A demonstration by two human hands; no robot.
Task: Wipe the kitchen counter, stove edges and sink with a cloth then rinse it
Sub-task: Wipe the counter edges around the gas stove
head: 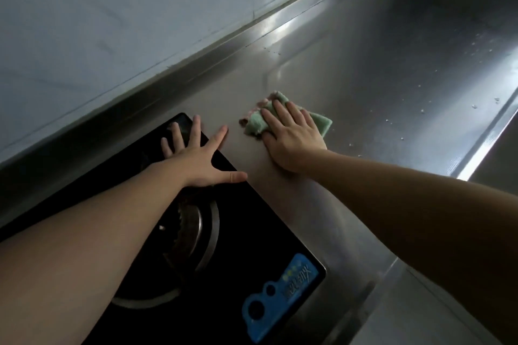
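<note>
Head view: the right hand (291,137) lies flat, fingers straight and close together, pressing a green cloth (322,122) onto the stainless steel counter (364,64), just right of the black glass stove (246,232). A pinkish layer, possibly the cloth's reverse side, shows at its far edge. The left hand (201,159) rests palm-down with fingers spread wide across the stove's far right corner, index fingertip reaching onto the counter. Water droplets (420,110) dot the counter to the right. A blue label (280,297) sits on the stove's near corner.
</note>
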